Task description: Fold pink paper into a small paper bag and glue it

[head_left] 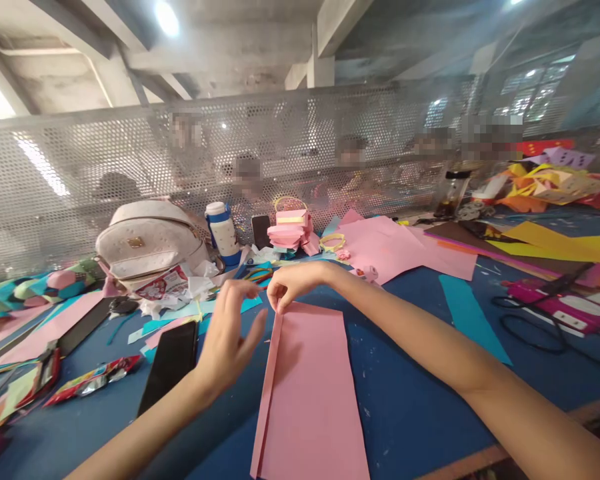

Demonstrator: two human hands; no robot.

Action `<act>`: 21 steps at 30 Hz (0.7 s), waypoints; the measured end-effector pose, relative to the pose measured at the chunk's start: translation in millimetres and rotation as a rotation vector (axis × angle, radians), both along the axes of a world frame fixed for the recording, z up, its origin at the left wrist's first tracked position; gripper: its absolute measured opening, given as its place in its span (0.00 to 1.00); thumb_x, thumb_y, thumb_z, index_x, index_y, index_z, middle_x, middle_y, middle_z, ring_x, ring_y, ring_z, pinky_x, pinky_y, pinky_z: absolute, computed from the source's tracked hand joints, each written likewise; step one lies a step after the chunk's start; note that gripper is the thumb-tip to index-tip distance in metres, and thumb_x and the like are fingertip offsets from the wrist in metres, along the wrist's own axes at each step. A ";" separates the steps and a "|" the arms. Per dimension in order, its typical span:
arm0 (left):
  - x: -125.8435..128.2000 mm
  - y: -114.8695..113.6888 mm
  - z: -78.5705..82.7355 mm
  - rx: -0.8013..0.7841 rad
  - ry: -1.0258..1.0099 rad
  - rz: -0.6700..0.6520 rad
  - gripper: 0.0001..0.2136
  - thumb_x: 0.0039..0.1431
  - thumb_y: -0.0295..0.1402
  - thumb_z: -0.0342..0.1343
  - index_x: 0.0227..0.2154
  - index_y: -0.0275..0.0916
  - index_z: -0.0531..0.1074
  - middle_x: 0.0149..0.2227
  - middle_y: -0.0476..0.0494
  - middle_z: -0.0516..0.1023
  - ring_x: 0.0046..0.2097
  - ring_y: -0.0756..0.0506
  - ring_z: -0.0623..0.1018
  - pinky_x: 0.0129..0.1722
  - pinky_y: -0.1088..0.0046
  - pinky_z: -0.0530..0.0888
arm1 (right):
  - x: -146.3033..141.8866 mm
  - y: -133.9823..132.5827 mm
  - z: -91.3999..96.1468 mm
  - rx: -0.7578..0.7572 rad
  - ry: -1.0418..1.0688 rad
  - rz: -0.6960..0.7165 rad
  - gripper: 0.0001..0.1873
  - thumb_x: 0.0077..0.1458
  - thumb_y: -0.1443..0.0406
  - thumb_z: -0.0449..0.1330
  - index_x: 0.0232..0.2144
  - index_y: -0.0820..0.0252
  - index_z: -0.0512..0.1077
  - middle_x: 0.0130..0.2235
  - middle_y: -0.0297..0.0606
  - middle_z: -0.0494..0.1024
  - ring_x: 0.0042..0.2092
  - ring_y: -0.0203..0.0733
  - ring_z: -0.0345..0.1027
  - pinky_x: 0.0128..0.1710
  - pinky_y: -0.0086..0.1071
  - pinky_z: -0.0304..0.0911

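Observation:
A long pink paper sheet (310, 387) lies on the blue table (410, 407) in front of me, with a narrow strip folded up along its left edge. My right hand (293, 285) reaches across and pinches the far left corner of the sheet at the fold. My left hand (230, 333) hovers just left of the sheet, fingers loosely spread and slightly blurred, holding nothing.
A black phone (170, 363) lies left of the sheet, with snack wrappers (93, 380) beyond it. A white backpack (150, 243), a blue-and-white bottle (223, 233) and folded pink paper pieces (291, 230) stand farther back. Pink sheets (395, 250), a teal strip (467, 313) and scissors (525, 327) lie right. A perforated metal screen (280, 147) borders the table.

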State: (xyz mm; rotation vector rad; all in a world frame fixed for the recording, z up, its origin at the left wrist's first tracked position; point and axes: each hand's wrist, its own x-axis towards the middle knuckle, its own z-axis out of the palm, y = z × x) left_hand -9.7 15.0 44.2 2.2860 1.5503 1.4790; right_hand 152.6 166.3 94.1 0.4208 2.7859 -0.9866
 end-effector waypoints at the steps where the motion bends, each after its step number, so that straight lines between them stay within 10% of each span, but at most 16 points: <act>1: 1.3 4.1 -2.2 -0.131 -0.082 -0.057 0.16 0.68 0.44 0.49 0.45 0.37 0.73 0.43 0.42 0.77 0.43 0.44 0.77 0.44 0.64 0.75 | 0.4 0.5 0.8 -0.001 0.011 -0.008 0.07 0.47 0.65 0.66 0.31 0.64 0.79 0.28 0.32 0.78 0.31 0.35 0.68 0.32 0.26 0.57; 8: 9.9 12.2 -21.5 -0.807 -0.459 -0.328 0.28 0.61 0.55 0.49 0.30 0.31 0.76 0.26 0.42 0.76 0.27 0.48 0.74 0.27 0.74 0.69 | -2.6 -0.4 -0.1 -0.112 0.127 -0.049 0.10 0.48 0.62 0.66 0.31 0.65 0.77 0.29 0.33 0.78 0.32 0.34 0.68 0.33 0.26 0.60; 21: 16.1 -10.4 -19.8 -0.795 -0.650 -0.321 0.26 0.59 0.55 0.52 0.31 0.32 0.76 0.28 0.43 0.77 0.29 0.46 0.74 0.29 0.75 0.68 | 43.7 8.1 45.3 0.040 0.554 -0.419 0.11 0.51 0.59 0.65 0.30 0.62 0.79 0.32 0.37 0.78 0.37 0.38 0.69 0.37 0.31 0.60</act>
